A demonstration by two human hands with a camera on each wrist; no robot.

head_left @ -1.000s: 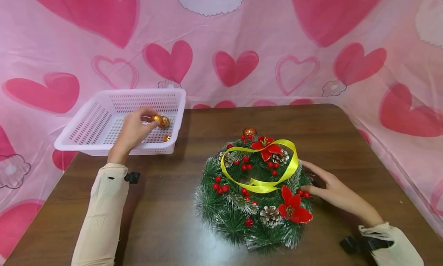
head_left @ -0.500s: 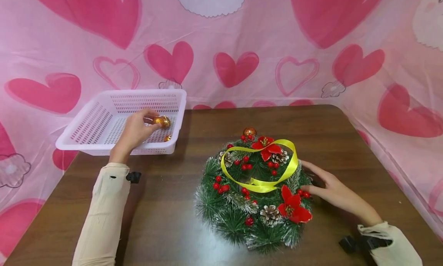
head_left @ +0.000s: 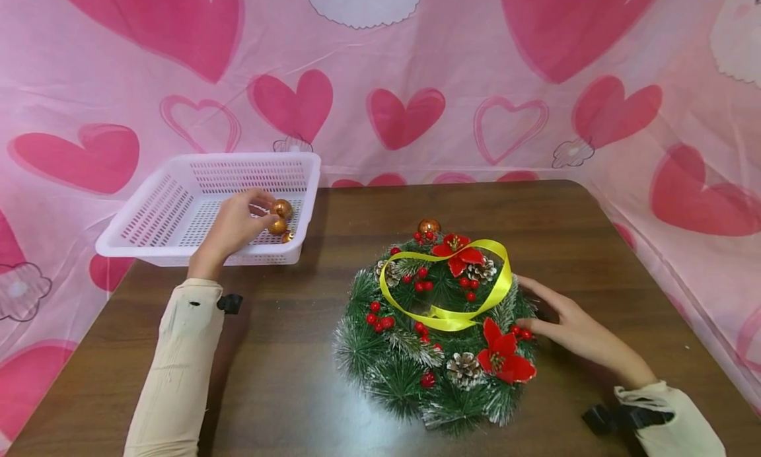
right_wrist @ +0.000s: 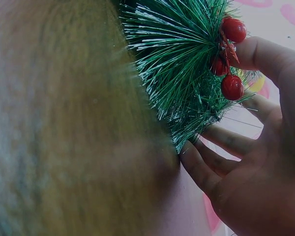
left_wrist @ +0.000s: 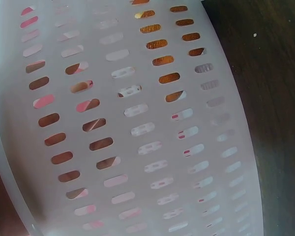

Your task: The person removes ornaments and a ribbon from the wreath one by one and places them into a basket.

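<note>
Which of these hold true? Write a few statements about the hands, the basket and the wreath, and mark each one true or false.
1. The left hand reaches into the white basket among the orange baubles. True.
2. The right hand lies flat in the middle of the wreath. False: it rests at the wreath's right edge, fingers against the green needles.
3. A yellow ribbon loops over the wreath. True.
4. The basket stands on top of the wreath. False: it sits apart, at the table's far left corner.
5. One orange bauble sits at the wreath's far edge. True.
</note>
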